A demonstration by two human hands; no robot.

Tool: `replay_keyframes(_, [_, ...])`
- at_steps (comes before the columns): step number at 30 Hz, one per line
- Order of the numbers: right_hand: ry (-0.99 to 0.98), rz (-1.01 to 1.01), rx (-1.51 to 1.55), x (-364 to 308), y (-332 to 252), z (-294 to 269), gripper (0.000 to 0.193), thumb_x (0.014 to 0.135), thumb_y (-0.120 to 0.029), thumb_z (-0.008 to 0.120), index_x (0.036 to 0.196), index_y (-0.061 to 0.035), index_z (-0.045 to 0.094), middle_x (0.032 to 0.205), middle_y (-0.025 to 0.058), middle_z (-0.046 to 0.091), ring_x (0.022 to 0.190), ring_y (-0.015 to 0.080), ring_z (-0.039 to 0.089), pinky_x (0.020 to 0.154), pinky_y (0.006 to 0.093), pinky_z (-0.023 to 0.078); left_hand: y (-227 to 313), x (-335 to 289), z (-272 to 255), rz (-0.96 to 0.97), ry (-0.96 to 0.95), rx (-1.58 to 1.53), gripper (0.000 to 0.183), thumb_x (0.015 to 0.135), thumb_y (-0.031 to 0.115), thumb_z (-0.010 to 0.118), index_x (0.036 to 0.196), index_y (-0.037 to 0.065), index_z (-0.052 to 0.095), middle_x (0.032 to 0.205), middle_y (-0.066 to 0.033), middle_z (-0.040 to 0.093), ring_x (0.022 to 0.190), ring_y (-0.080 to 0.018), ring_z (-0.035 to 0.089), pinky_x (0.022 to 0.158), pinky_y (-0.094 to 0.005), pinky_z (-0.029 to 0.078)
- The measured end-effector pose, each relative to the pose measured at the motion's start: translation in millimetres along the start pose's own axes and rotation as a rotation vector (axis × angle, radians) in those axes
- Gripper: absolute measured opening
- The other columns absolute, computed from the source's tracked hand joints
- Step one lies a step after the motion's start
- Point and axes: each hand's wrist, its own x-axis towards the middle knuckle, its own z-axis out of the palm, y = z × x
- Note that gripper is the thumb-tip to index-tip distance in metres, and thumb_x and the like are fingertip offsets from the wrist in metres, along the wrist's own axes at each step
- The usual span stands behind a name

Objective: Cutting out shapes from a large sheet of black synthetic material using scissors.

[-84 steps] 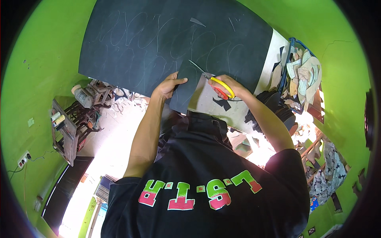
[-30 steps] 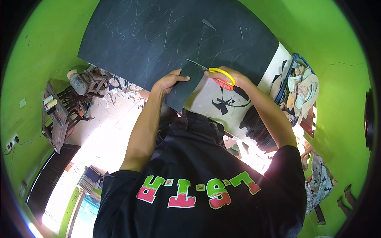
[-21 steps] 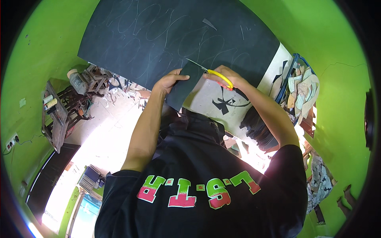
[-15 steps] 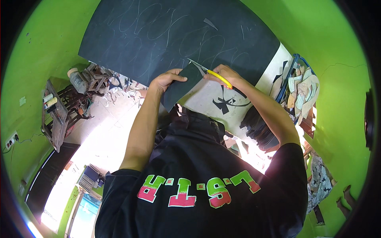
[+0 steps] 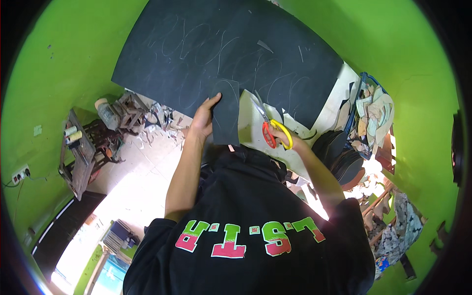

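My left hand [image 5: 202, 118] grips the left edge of a narrow black sheet piece [image 5: 226, 115], thumb on top and the other fingers hidden. Faint pale curved lines show on this piece, and its far end overlaps a large black sheet [image 5: 196, 59]. To the right, my right hand [image 5: 285, 136] has its fingers at the handles of scissors [image 5: 266, 118] with one red and one yellow loop. The scissors' blades point away from me, apart from the piece, above the pale table [image 5: 251, 125].
Stacked dark cut pieces [image 5: 339, 160] lie right of my right forearm. Beyond them stands a blue basket [image 5: 355, 113] full of pale scraps. At left are a wooden stand [image 5: 81, 152] with thread spools and scraps on the floor. Green walls [image 5: 418, 98] enclose the room.
The scissors have come away from the sheet, toward me, and both handle loops now show. My left hand has turned the narrow piece more upright and lowered slightly.
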Motion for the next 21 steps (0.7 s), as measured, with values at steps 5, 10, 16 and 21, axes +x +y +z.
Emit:
replay_keyframes(5, [0.241, -0.322, 0.079, -7, -8, 42, 0.046, 0.094, -0.050, 0.065, 0.092, -0.0055, 0.057, 0.077, 0.0044, 0.057, 0.072, 0.0140, 0.054, 0.069, 0.0299, 0.043, 16, -22, 37, 0.002, -0.080, 0.061, 0.039, 0.097, 0.026, 0.068, 0.124, 0.000, 0.056, 0.113, -0.0134, 0.067, 0.103, -0.0240, 0.067, 0.087, -0.0371, 0.058])
replay_keyframes(10, [0.602, -0.349, -0.333, -27, -69, 104, 0.055, 0.088, -0.054, 0.069, 0.104, -0.0028, 0.056, 0.081, 0.0072, 0.058, 0.075, 0.0198, 0.058, 0.073, 0.0339, 0.047, 41, -41, 78, 0.125, -0.151, 0.277, 0.041, 0.094, 0.020, 0.073, 0.125, 0.000, 0.056, 0.113, -0.0121, 0.066, 0.104, -0.0215, 0.066, 0.087, -0.0362, 0.057])
replay_keyframes(16, [0.759, -0.452, -0.458, -70, -114, 171, 0.088, 0.082, -0.082, 0.054, 0.112, 0.0002, 0.052, 0.092, 0.0143, 0.058, 0.086, 0.0291, 0.059, 0.080, 0.0393, 0.047, 72, -85, 135, 0.195, -0.296, 0.591, 0.033, 0.090, 0.012, 0.076, 0.116, -0.003, 0.062, 0.105, -0.0099, 0.070, 0.092, -0.0164, 0.068, 0.081, -0.0318, 0.056])
replay_keyframes(21, [0.745, -0.435, -0.489, -99, -127, 185, 0.098, 0.080, -0.088, 0.048, 0.120, 0.0011, 0.051, 0.095, 0.0136, 0.059, 0.087, 0.0282, 0.059, 0.082, 0.0390, 0.047, 77, -113, 164, 0.401, -0.488, 0.751, 0.020, 0.092, 0.012, 0.073, 0.104, -0.004, 0.069, 0.096, -0.0075, 0.072, 0.085, -0.0113, 0.066, 0.074, -0.0280, 0.054])
